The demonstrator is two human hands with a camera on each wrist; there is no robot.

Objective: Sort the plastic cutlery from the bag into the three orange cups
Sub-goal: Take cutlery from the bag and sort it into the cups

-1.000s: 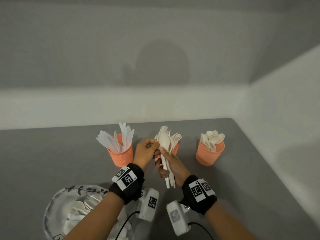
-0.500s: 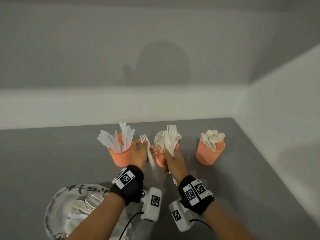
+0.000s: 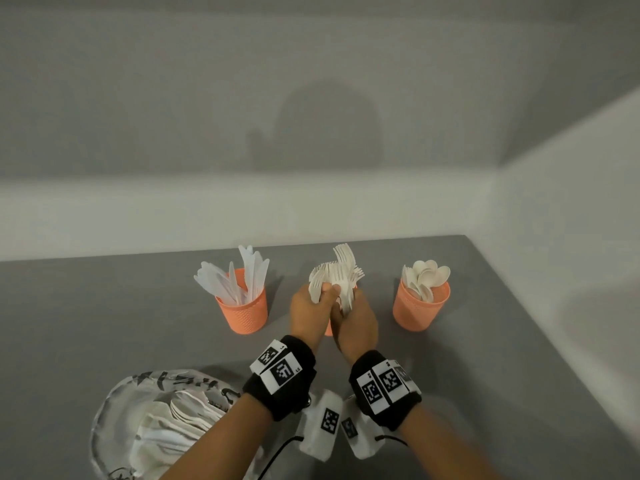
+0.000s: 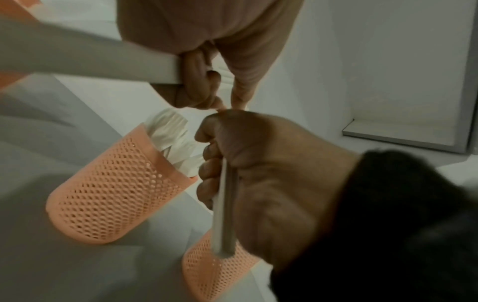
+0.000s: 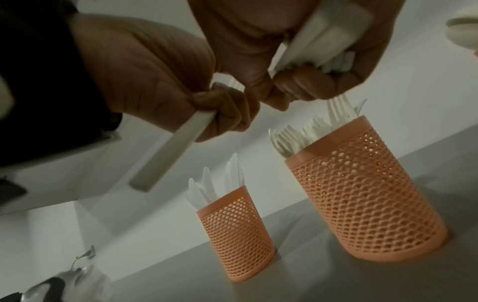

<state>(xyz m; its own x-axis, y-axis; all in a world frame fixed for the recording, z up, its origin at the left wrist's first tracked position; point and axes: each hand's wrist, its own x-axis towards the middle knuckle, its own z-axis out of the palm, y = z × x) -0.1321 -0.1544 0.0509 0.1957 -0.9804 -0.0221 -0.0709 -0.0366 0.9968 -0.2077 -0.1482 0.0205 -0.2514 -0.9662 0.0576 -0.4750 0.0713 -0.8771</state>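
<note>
Three orange mesh cups stand in a row: the knife cup [image 3: 244, 308] on the left, the fork cup [image 5: 362, 204] in the middle, the spoon cup [image 3: 420, 308] on the right. Both hands meet just above the fork cup, which they mostly hide in the head view. My left hand [image 3: 323, 294] grips a single white fork [image 3: 317, 285] by its handle [image 5: 165, 155]. My right hand [image 3: 348, 308] holds a bundle of white cutlery [image 3: 344, 271], its handles [image 5: 323, 40] clamped in the fist. The clear printed bag [image 3: 145, 410] with more cutlery lies at the near left.
The grey table [image 3: 104, 323] ends at a white wall behind and another on the right, close to the spoon cup. Knives [image 3: 249, 271] fan out high above their cup. The wrist-camera cables hang under both forearms.
The left hand pulled one fork out of the bundle and held it to the left. Now it has come back right, beside the right hand. Both hands moved forward over the middle cup.
</note>
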